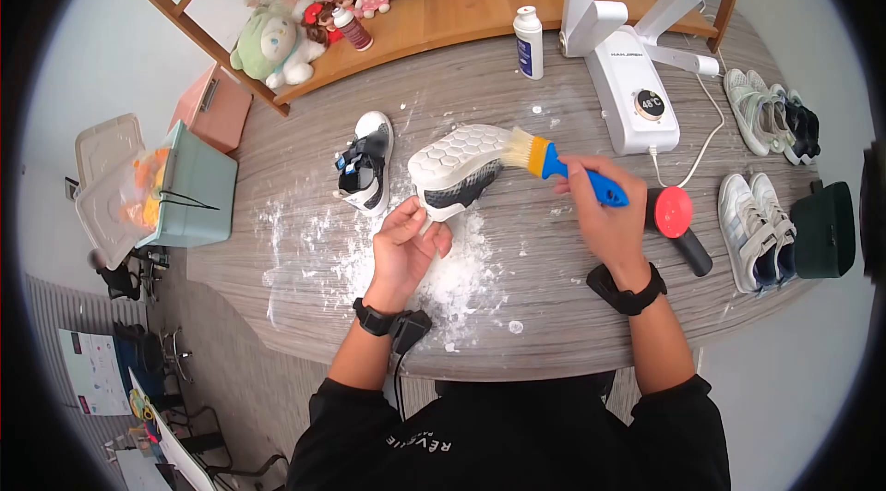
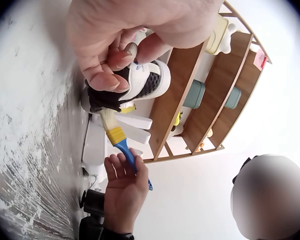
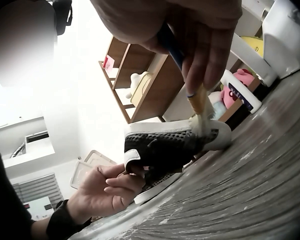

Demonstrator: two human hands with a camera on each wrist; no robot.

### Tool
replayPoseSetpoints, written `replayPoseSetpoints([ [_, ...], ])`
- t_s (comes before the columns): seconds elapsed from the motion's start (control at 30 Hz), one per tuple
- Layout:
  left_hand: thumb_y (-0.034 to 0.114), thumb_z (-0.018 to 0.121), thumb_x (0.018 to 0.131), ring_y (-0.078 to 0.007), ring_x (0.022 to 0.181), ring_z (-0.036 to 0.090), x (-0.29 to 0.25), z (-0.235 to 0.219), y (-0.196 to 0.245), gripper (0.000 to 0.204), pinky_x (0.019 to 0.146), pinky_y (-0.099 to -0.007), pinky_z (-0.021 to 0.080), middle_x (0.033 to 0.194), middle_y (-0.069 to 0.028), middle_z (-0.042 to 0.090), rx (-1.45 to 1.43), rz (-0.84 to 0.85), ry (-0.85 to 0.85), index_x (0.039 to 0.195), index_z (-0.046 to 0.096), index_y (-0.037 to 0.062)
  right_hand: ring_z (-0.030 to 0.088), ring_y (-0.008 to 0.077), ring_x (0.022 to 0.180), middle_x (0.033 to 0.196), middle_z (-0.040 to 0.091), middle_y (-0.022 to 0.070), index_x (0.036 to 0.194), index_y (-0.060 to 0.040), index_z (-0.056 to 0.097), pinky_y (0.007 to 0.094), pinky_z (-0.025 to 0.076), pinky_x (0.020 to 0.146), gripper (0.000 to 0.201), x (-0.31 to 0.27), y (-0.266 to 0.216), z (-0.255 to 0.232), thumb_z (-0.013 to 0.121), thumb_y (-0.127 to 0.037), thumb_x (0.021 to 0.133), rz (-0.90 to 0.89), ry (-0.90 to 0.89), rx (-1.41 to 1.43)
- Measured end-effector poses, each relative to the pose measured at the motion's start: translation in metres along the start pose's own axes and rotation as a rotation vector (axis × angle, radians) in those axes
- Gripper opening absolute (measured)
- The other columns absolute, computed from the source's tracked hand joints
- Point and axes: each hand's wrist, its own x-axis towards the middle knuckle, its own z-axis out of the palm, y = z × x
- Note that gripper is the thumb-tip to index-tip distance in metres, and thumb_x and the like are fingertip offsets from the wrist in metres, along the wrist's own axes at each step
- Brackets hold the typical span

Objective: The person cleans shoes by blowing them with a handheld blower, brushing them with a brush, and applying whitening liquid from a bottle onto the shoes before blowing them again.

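Observation:
My left hand grips a black-and-white sneaker by its heel end, with the white hexagon-patterned sole facing up in the head view. A paintbrush with a blue handle, yellow band and pale bristles is held in my right hand. Its bristles touch the sneaker near the toe, at the edge of the sole; the right wrist view shows the bristles against the side there. To the left, the matching sneaker stands on the table. White powder lies scattered below the held sneaker.
A white shoe dryer with a cable stands at the back right, beside a white bottle. A black-handled round brush with a red top lies near my right wrist. Several shoes line the right edge. Plush toys fill the shelf behind.

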Motion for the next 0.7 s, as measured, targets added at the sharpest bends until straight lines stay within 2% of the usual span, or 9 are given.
replayPoseSetpoints([
  [0.07,0.019,0.055,0.101,-0.025,0.068,0.058,0.0,-0.002,0.0,0.029,0.062,-0.0336,0.047,0.091,-0.0139,0.065,0.027,0.017,0.009,0.118,0.059,-0.0043,0.068,0.0126,0.07,0.082,0.075,0.0107,0.102,0.0034,0.074,0.0247,0.05,0.064,0.014,0.004,0.004,-0.005,0.067,-0.008,0.097,0.067,0.036,-0.028],
  [0.13,0.02,0.056,0.099,-0.0263,0.068,0.059,-0.003,-0.005,0.0,0.034,0.062,-0.0338,0.047,0.093,-0.0151,0.066,0.055,0.031,0.028,0.121,0.059,-0.0055,0.068,0.0124,0.069,0.084,0.075,0.01,0.1,0.0034,0.074,0.0248,0.05,0.064,0.014,0.006,0.008,-0.007,0.067,-0.009,0.097,-0.118,0.06,-0.319],
  [0.2,0.018,0.056,0.097,-0.0271,0.069,0.06,-0.004,-0.006,0.002,0.034,0.062,-0.0345,0.048,0.102,-0.0187,0.069,0.071,0.072,-0.017,0.12,0.06,-0.0068,0.068,0.0127,0.069,0.085,0.075,0.0101,0.101,0.0033,0.074,0.0248,0.05,0.064,0.014,0.006,0.009,-0.007,0.067,-0.009,0.098,-0.098,0.038,-0.304],
  [0.27,0.018,0.057,0.097,-0.0271,0.069,0.061,-0.004,-0.006,0.001,0.034,0.062,-0.0347,0.048,0.101,-0.0187,0.069,0.06,0.075,-0.013,0.119,0.06,-0.0073,0.069,0.013,0.069,0.086,0.074,0.0101,0.101,0.0032,0.074,0.0249,0.05,0.064,0.014,0.007,0.005,-0.007,0.067,-0.009,0.098,-0.087,0.015,-0.291],
  [0.33,0.017,0.057,0.096,-0.027,0.069,0.061,-0.004,-0.005,0.002,0.034,0.062,-0.035,0.048,0.101,-0.0187,0.068,0.05,0.084,-0.008,0.119,0.06,-0.0077,0.07,0.0149,0.07,0.086,0.074,0.012,0.102,0.0042,0.074,0.0259,0.052,0.066,0.016,0.005,-0.002,-0.005,0.065,-0.009,0.099,0.0,-0.056,-0.014],
  [0.43,0.017,0.057,0.095,-0.0262,0.07,0.061,-0.004,-0.002,0.002,0.033,0.063,-0.0345,0.048,0.101,-0.0182,0.068,0.055,0.037,-0.012,0.118,0.06,-0.0077,0.071,0.0166,0.071,0.086,0.074,0.0131,0.104,0.0067,0.073,0.0262,0.053,0.064,0.019,0.002,-0.015,-0.005,0.063,-0.01,0.101,0.042,-0.081,0.206],
  [0.5,0.012,0.057,0.096,-0.0223,0.069,0.06,-0.007,0.007,0.004,0.019,0.063,-0.0336,0.048,0.095,-0.0146,0.069,0.127,-0.001,-0.024,0.106,0.061,-0.0041,0.071,0.0167,0.071,0.086,0.074,0.0131,0.104,0.0077,0.073,0.0261,0.053,0.064,0.021,0.001,-0.016,-0.006,0.063,-0.011,0.101,0.056,-0.077,0.263],
  [0.67,0.005,0.056,0.094,-0.0178,0.071,0.059,-0.007,0.008,0.001,0.014,0.066,-0.0307,0.046,0.092,-0.0121,0.068,0.313,0.027,-0.033,0.104,0.062,-0.0036,0.069,0.0152,0.067,0.085,0.073,0.0122,0.103,0.0092,0.072,0.0257,0.053,0.062,0.024,0.006,-0.003,-0.012,0.063,-0.013,0.103,0.088,-0.052,0.326],
  [0.7,0.004,0.055,0.093,-0.0169,0.071,0.058,-0.006,0.008,0.001,0.014,0.067,-0.0299,0.045,0.091,-0.0117,0.068,0.327,0.037,-0.006,0.103,0.062,-0.0036,0.067,0.0144,0.065,0.084,0.073,0.0119,0.103,0.0087,0.072,0.0258,0.053,0.062,0.024,0.008,0.003,-0.012,0.063,-0.013,0.103,0.101,-0.007,0.205],
])
